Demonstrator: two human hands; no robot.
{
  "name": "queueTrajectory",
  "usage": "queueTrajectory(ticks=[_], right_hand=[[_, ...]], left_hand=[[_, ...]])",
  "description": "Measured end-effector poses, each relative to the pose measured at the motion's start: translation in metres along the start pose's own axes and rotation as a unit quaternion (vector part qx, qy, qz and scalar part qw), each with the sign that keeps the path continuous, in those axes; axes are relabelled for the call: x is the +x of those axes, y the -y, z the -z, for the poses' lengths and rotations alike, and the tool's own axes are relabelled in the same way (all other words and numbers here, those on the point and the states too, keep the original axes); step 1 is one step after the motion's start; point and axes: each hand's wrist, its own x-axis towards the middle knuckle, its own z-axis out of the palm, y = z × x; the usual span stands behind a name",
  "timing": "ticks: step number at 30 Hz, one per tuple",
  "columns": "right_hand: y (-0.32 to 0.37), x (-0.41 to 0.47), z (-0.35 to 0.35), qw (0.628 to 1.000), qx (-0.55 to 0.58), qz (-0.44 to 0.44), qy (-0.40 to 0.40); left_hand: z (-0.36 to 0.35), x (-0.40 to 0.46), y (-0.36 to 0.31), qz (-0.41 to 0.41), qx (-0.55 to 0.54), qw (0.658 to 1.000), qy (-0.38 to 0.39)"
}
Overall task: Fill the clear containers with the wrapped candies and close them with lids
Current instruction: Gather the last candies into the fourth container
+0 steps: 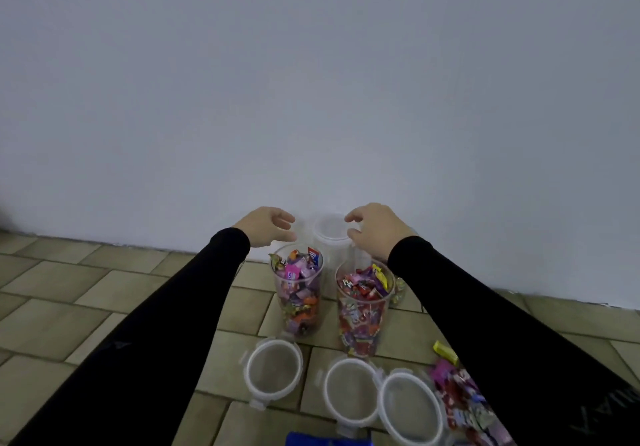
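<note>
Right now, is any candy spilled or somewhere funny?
Yes. A yellow candy lies alone on the floor tiles, apart from the candy pile at the right. The two filled containers stand upright, still without lids.

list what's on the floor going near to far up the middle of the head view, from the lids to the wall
three lids → two candy-filled containers → both hands, left hand and right hand, reaching either side of the empty container → wall
</note>
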Motion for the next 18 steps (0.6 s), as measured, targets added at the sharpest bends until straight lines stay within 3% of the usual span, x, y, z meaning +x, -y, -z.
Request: queueTrajectory(ticks=[9, 18], right_hand=[[-0.006, 0.040, -0.013, 0.995, -0.085, -0.030, 0.047], [-0.009, 0.033, -0.015, 0.997, 0.065, -0.032, -0.007]], left_hand=[[-0.021, 0.046, -0.011, 0.015, 0.062, 0.987, 0.149], [-0.022, 0.038, -0.013, -0.041, -0.007, 0.990, 0.132]])
